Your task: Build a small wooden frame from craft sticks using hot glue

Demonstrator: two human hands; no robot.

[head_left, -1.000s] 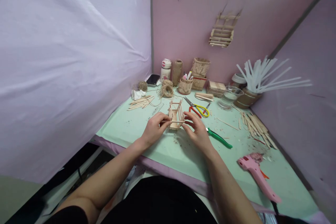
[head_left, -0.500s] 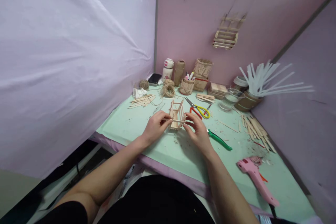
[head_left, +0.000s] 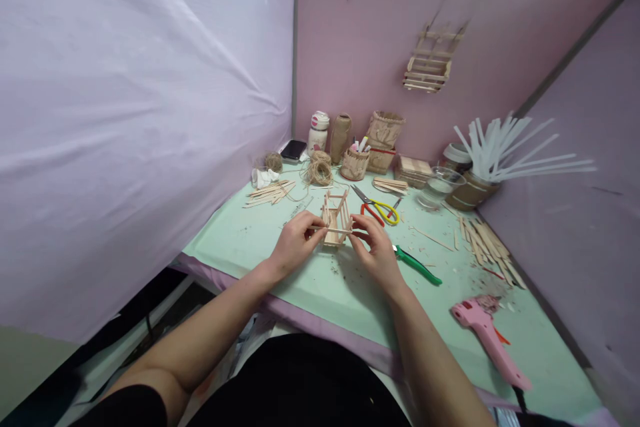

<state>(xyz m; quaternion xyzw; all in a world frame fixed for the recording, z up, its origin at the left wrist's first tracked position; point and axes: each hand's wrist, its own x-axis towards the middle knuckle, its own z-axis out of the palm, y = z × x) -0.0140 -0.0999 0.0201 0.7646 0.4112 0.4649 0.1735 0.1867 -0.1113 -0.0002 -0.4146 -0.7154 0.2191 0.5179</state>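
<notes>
A small frame of wooden sticks (head_left: 336,217) stands on the green tabletop between my two hands. My left hand (head_left: 299,240) pinches the left end of a thin wooden stick (head_left: 338,231), which lies across the near side of the frame. On the right, my right hand (head_left: 374,250) has its fingers closed at the frame's near right corner, by the stick's other end. Its fingertips touch the wood there.
Scissors (head_left: 377,205), green-handled pliers (head_left: 417,265) and a pink glue gun (head_left: 493,340) lie to the right. Loose sticks (head_left: 270,193) and twine (head_left: 319,172) lie behind left. A cup of water (head_left: 441,188) and a pot of white glue sticks (head_left: 473,192) stand back right.
The thumb and fingers of my right hand have drawn closer together at the frame's corner. The view has shifted very slightly; the frame stays in place.
</notes>
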